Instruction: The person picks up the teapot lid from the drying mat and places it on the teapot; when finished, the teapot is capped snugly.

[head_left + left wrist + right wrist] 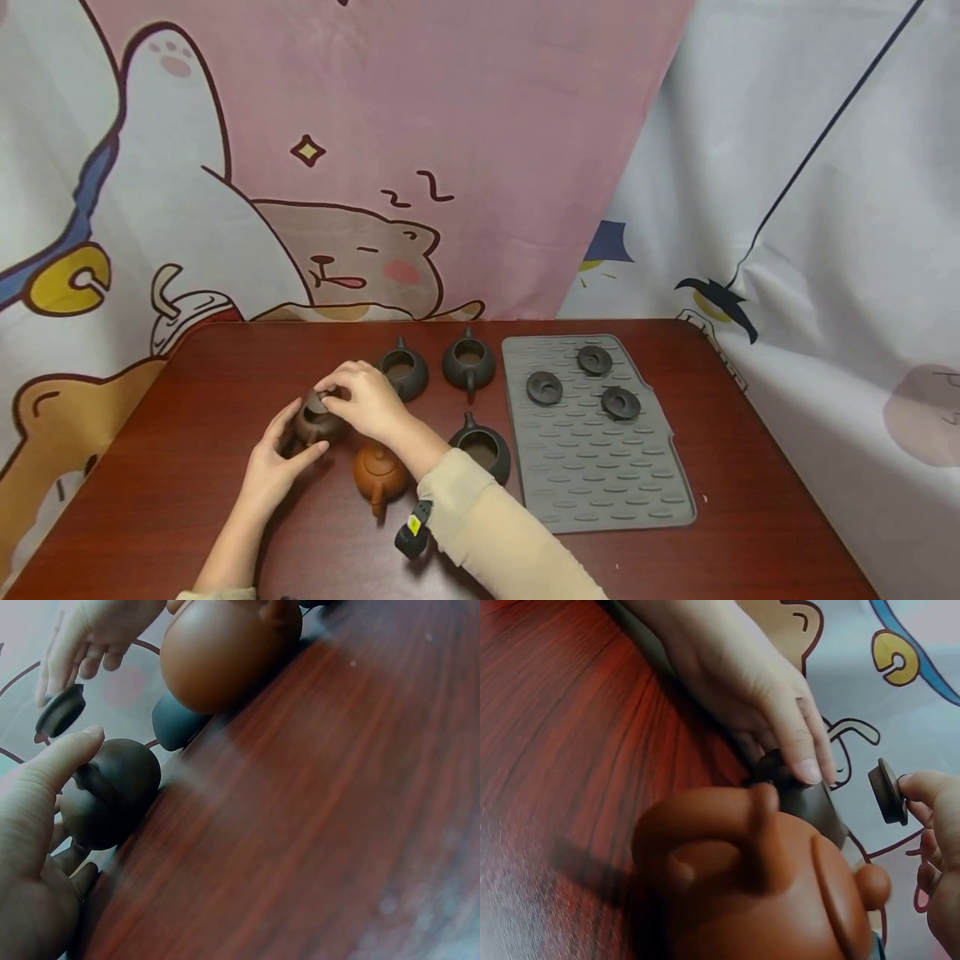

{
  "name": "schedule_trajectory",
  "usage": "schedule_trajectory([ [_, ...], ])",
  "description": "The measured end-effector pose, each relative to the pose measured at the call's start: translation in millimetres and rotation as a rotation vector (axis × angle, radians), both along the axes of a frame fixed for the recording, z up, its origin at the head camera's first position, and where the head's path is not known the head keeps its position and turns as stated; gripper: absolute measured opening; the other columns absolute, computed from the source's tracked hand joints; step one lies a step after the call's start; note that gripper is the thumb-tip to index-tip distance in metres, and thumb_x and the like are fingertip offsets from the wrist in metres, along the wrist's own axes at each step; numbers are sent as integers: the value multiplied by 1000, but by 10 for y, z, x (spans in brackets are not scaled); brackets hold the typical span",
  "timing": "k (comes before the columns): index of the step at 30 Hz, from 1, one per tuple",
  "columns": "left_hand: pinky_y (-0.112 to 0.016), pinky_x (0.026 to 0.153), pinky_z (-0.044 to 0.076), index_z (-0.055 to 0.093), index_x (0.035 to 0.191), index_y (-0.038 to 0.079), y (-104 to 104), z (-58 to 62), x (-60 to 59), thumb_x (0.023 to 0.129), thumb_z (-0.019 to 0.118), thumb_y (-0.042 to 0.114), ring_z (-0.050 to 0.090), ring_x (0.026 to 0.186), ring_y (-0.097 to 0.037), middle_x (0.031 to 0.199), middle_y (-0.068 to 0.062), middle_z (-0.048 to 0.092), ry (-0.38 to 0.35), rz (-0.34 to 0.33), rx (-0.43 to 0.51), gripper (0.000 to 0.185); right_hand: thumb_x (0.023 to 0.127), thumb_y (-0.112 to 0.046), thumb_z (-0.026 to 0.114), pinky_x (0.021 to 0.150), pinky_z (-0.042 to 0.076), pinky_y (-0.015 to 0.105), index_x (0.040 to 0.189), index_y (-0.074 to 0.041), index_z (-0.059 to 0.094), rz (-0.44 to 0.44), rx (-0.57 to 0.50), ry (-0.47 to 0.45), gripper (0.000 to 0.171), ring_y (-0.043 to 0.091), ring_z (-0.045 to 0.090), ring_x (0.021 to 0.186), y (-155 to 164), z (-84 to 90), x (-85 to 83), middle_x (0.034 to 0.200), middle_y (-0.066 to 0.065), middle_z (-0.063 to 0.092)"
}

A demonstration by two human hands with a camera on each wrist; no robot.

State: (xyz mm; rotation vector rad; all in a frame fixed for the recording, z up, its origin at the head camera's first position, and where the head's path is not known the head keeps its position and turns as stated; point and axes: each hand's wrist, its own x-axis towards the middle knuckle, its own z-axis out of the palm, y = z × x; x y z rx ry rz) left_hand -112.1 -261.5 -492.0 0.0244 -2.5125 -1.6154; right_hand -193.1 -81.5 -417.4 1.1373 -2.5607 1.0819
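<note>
A small dark brown teapot (322, 428) stands at the left of the table, and my left hand (272, 468) grips its body, thumb on the near side and fingers on the far side. Just above its open top, my right hand (367, 404) pinches the teapot's lid (887, 793) by the knob. The lid is tilted and apart from the pot, as the left wrist view shows. Close to my right forearm sits an orange-brown teapot (380, 473) with its lid on; it fills much of the right wrist view.
Lidless dark teapots stand at the back (403, 373), beside it (468, 360), and partly behind my right sleeve (484, 452). On the right, a grey ridged mat (600, 492) bears three dark lids (544, 388). A printed curtain (480, 125) hangs behind the table (757, 533).
</note>
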Motion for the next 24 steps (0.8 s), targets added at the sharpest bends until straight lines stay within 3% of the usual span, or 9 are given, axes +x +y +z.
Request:
schedule_trajectory([
  [24, -8, 95, 29, 28, 151, 8, -2, -10, 7, 83, 77, 17, 31, 135, -31, 150, -16, 31, -5, 5, 28, 84, 89, -20, 70, 80, 38, 10, 105, -20, 75, -38, 136, -41, 17, 1, 54, 94, -212, -177, -51, 98, -12, 64],
])
